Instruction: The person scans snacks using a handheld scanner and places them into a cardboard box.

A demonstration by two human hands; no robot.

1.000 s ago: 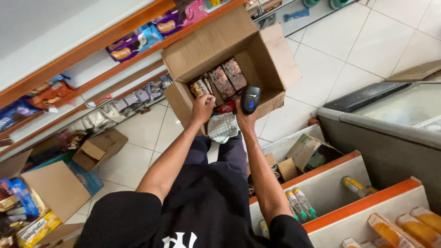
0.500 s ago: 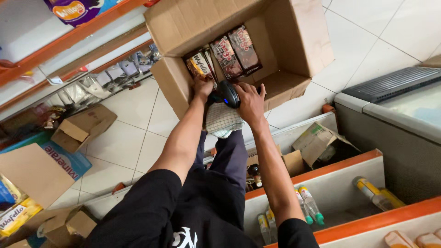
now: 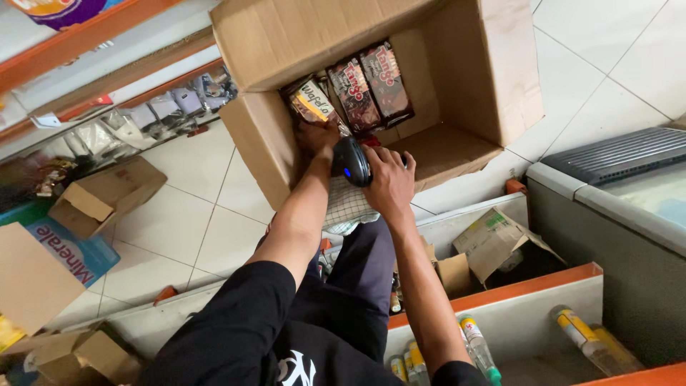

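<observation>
The dark snack packets (image 3: 368, 86) stood on edge in a row against the back-left wall of the open cardboard box (image 3: 457, 143), their long axes running away from the person, with a yellow-and-brown packet (image 3: 313, 104) at the left end of the row. They lay directly ahead of both hands, inside the box, just beyond the near wall over which the arms reached.

The left hand (image 3: 314, 139) was the nearer of the two: it had gone down into the near-left corner of the box, its fingers curled against the lower end of the yellow-and-brown packet. Whether it gripped the packet or only pressed on it could not be told, since the fingertips were hidden behind the packet and the box wall. The left forearm ran straight up from the body, slightly angled to the right.

The right hand (image 3: 389, 187) sat just to the right of it, at the near edge of the box, closed around a black handheld scanner (image 3: 350, 161). The scanner's head, with a small blue light, pointed up towards the packets and lay touching or just beside the left wrist. The right arm was extended and nearly parallel to the left.

A checked cloth (image 3: 348, 207) rested on the person's lap below the wrists. The box stood on the tiled floor (image 3: 193, 193) between the shelving and a chest freezer (image 3: 622, 193).
</observation>
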